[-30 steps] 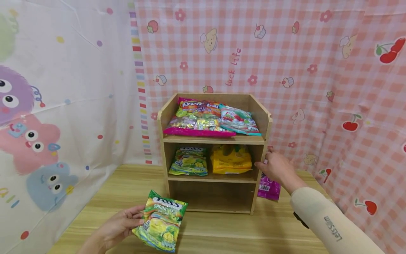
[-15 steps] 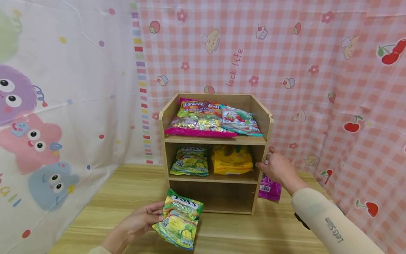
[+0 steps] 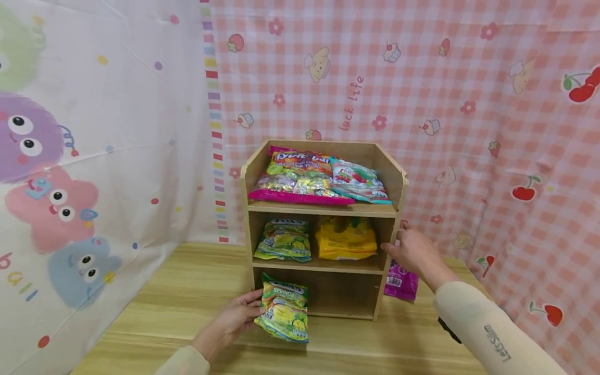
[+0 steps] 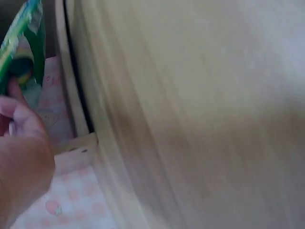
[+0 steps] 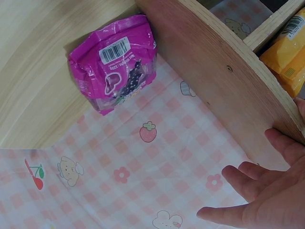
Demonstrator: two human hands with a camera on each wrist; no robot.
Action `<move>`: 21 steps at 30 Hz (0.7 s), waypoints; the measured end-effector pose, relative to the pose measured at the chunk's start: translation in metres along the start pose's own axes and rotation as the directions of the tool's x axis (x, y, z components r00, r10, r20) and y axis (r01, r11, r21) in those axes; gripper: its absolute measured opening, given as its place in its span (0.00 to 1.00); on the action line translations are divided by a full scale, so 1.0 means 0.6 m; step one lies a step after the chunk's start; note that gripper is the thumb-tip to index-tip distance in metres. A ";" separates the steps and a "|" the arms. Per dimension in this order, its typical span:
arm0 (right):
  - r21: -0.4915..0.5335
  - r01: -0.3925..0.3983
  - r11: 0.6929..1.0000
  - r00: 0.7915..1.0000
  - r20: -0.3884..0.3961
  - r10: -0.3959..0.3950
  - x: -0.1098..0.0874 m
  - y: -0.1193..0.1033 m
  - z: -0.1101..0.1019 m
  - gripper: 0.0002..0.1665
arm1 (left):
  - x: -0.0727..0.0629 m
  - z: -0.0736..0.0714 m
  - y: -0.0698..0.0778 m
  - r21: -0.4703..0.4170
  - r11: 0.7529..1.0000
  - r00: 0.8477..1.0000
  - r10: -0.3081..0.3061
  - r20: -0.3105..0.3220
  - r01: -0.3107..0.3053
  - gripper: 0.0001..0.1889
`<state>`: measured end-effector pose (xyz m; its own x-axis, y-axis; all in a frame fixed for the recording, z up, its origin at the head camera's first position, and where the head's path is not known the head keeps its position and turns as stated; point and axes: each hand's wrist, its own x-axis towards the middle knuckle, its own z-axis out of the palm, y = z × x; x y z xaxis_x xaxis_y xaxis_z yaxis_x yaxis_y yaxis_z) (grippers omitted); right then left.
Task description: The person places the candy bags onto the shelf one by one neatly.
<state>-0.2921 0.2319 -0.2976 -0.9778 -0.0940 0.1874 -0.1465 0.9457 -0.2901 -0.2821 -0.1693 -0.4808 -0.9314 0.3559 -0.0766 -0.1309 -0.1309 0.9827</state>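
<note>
My left hand (image 3: 236, 315) pinches the left edge of a green and yellow Fox's Spring Tea candy bag (image 3: 284, 311). The bag is upright, in front of the bottom compartment of a small wooden shelf (image 3: 323, 210), overlapping its left part. In the left wrist view, the candy bag and left hand (image 4: 24, 129) show at the left edge. At the shelf's right side panel (image 5: 224, 71), my right hand (image 3: 417, 252) holds the front edge, thumb towards the inside and index finger on the outer face. Its other fingers spread away from the panel in the right wrist view.
A matching green bag (image 3: 285, 242) and a yellow bag (image 3: 348, 240) lie on the middle shelf. On top are a large fruit candy bag (image 3: 297, 179) and a turquoise bag (image 3: 360, 180). A purple bag (image 5: 116, 62) lies outside the shelf, right. Patterned curtains (image 3: 304, 67) stand behind.
My left hand has carried the green candy bag rightwards and forward, from left of the shelf to before its bottom compartment. My right hand stays at the side panel. The head view has shifted slightly.
</note>
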 end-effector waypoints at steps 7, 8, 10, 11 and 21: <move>0.008 -0.006 1.000 1.000 -0.009 0.006 0.001 0.002 0.003 0.30 | 0.017 0.019 -0.014 0.109 0.994 0.949 0.014 -0.315 0.022 0.26; 0.009 -0.007 1.000 1.000 -0.011 0.007 0.001 0.002 0.003 0.30 | 0.017 0.019 -0.014 0.134 0.991 0.940 0.019 -0.340 0.028 0.25; 0.010 -0.006 1.000 1.000 -0.013 0.006 0.000 0.002 0.004 0.30 | 0.015 0.018 -0.014 0.187 0.982 0.930 0.032 -0.365 0.040 0.22; 0.009 -0.005 1.000 1.000 -0.014 0.005 -0.001 0.003 0.005 0.30 | 0.013 0.016 -0.014 0.218 0.975 0.927 0.040 -0.372 0.045 0.22; 0.012 0.004 1.000 1.000 -0.018 -0.004 0.000 0.003 0.003 0.31 | -0.013 -0.009 -0.016 0.860 0.504 0.864 0.466 -0.188 -0.084 0.14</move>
<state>-0.2927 0.2329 -0.3000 -0.9743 -0.0919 0.2056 -0.1523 0.9414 -0.3008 -0.2756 -0.1757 -0.4905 -0.9301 0.0725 0.3601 0.3048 0.6997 0.6462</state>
